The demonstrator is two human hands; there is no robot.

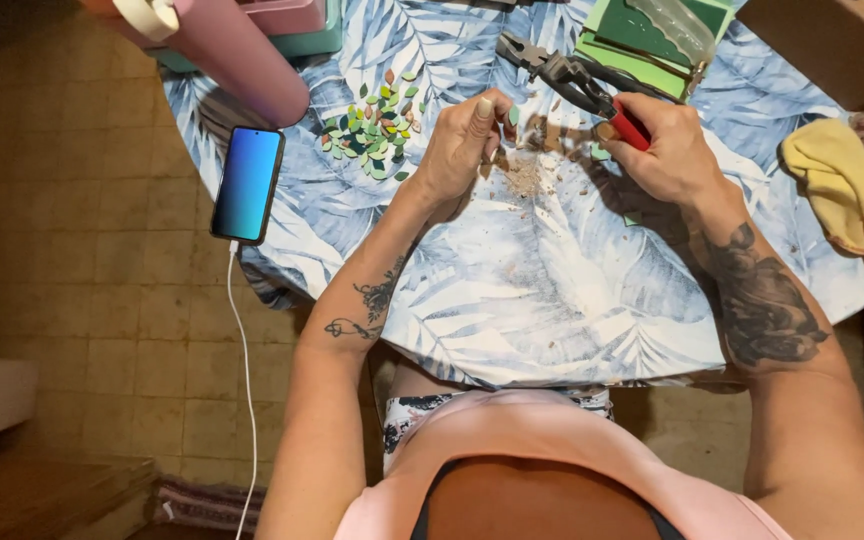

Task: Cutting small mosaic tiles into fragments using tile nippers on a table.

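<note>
While right hand (pixel 664 145) clamps nippers (pixel 577 78), left hand (pixel 464 140) grip pinches leaf-shaped chip (pixel 514 115) just beside.

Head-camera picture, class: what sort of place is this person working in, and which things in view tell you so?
Probably a home craft corner, not a workshop. A round table under a leaf-print cloth stands on a tiled floor; a pile of small leaf-shaped pieces lies by the left hand; the right hand holds red-handled nippers.

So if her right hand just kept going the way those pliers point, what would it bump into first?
The right hand holds pliers pointing up and to the left across the table. Their tips look free for a stretch; the first thing in that line seems to be the teal container at the table's far edge, though depth is hard to judge.
</note>
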